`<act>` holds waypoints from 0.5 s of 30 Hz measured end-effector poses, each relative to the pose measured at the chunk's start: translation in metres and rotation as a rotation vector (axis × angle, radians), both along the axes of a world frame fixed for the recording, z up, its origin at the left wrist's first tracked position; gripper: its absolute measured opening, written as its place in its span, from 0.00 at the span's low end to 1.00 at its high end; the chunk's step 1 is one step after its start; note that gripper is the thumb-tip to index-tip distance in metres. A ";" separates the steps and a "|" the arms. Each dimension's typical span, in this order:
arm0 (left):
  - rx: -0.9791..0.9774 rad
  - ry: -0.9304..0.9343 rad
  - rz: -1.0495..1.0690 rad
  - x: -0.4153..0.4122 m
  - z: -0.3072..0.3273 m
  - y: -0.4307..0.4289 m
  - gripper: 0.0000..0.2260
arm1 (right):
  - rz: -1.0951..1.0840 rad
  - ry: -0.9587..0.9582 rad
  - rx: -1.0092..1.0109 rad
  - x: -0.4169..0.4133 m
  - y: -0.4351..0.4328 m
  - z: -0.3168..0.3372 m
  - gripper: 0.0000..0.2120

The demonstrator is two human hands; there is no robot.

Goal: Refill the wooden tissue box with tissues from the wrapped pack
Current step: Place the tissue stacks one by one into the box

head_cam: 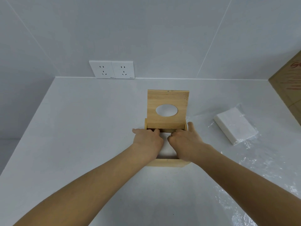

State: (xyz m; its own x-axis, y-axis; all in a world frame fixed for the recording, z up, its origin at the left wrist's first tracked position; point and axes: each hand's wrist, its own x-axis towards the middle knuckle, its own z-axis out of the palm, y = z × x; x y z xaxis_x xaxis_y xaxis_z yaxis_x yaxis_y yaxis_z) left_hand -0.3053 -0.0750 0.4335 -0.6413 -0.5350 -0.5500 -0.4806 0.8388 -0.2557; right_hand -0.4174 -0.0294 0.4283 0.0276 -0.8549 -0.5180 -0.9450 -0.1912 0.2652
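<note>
The wooden tissue box (166, 162) stands on the white counter with its lid (167, 98), which has an oval hole, tipped up at the back. A white stack of tissues (165, 144) lies inside the box. My left hand (147, 141) and my right hand (185, 142) both reach into the box from above, side by side. Their fingers curl down over the far end of the stack, and each little finger lies out over a side wall. The hands hide most of the stack.
A second white tissue stack (234, 128) lies to the right on the opened clear plastic wrap (254, 160), which spreads toward the front right. A cardboard box (290, 85) stands at the far right. Two wall sockets (112, 70) sit above the counter's back edge.
</note>
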 end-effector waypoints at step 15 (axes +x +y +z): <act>0.086 0.463 0.037 0.022 0.044 -0.020 0.11 | -0.062 -0.323 -0.227 -0.018 0.015 0.027 0.12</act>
State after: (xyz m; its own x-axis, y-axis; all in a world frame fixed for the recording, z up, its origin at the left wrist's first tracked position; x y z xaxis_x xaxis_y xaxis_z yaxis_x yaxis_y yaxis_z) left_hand -0.2829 -0.0946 0.4775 -0.8110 -0.5271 -0.2539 -0.5575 0.8278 0.0623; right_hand -0.4354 -0.0148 0.4549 0.1029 -0.9518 -0.2889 -0.9946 -0.1018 -0.0188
